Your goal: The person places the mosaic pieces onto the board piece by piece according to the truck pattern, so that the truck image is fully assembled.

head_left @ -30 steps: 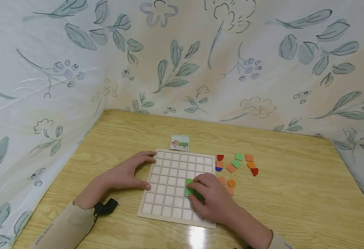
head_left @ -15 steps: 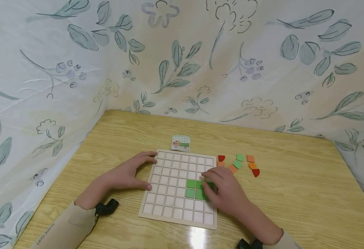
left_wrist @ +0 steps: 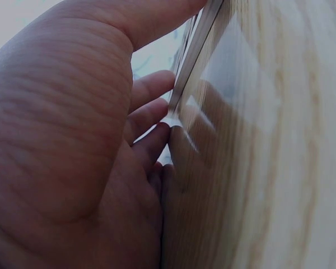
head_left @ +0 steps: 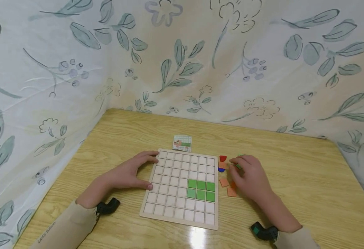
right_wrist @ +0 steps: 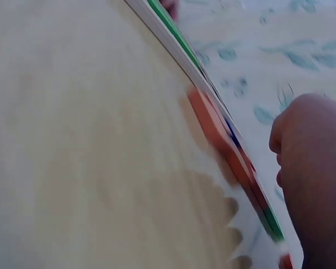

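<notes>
My left hand (head_left: 129,173) rests at the left edge of a pale wooden grid board (head_left: 166,199), thumb and fingers spread along its rim. In the left wrist view, the fingers (left_wrist: 151,89) reach toward the board's side, close over the tabletop. Green square tiles (head_left: 201,195) fill two rows of three at the board's right side. My right hand (head_left: 252,178) hovers over the loose pieces to the right, fingers bent. A green tile (head_left: 238,166) shows between its thumb and index finger. In the right wrist view, the hand (right_wrist: 319,162) stands above the line of pieces.
Orange squares (head_left: 231,192), a red piece (head_left: 223,158) and a blue piece (head_left: 221,169) lie beside the board's right edge. A small pattern card (head_left: 182,143) lies behind the board. Patterned fabric (head_left: 182,69) hangs behind the wooden table (head_left: 309,180).
My right hand has left the green tiles on the board and moved right, over the loose pieces, uncovering all the placed tiles. The left hand stays at the board's left edge.
</notes>
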Action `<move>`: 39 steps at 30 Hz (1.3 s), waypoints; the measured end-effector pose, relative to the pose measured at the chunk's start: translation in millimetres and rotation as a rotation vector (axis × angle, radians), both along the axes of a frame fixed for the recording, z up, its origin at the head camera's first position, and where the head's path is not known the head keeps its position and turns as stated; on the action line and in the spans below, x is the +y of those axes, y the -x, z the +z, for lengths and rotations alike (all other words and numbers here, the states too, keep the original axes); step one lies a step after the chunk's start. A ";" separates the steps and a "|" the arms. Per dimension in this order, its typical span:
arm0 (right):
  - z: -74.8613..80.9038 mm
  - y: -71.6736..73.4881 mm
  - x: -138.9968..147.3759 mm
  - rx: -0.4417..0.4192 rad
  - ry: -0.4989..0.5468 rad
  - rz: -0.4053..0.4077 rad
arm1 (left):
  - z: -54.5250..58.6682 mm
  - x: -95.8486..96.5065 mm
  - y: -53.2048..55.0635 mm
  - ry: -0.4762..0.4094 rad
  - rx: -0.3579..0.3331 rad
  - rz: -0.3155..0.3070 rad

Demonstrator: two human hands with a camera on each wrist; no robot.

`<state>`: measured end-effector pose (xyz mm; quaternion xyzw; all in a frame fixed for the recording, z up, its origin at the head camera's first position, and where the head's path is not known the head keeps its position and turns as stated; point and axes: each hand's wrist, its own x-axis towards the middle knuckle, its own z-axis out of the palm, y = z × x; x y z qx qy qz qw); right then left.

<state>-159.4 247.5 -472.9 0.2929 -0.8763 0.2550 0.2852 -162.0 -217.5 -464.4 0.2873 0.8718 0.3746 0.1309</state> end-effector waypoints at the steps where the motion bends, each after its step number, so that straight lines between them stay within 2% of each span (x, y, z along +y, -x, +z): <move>1: -0.5 1.8 4.8 -0.013 0.002 -0.017 | 0.3 0.3 0.0 0.000 -0.001 0.000; 6: -5.0 7.8 23.7 -0.102 -0.008 -0.081 | 1.8 1.5 -0.5 0.004 -0.009 0.001; 10: -7.5 10.3 28.1 -0.138 -0.033 -0.078 | 1.9 1.4 -1.2 0.012 -0.013 0.007; 27: -2.9 11.3 36.5 -0.151 -0.048 -0.069 | 0.7 1.6 -0.3 0.007 -0.012 0.010; 39: -2.1 14.3 47.1 -0.151 -0.106 -0.038 | -0.2 1.1 0.1 0.014 -0.008 0.009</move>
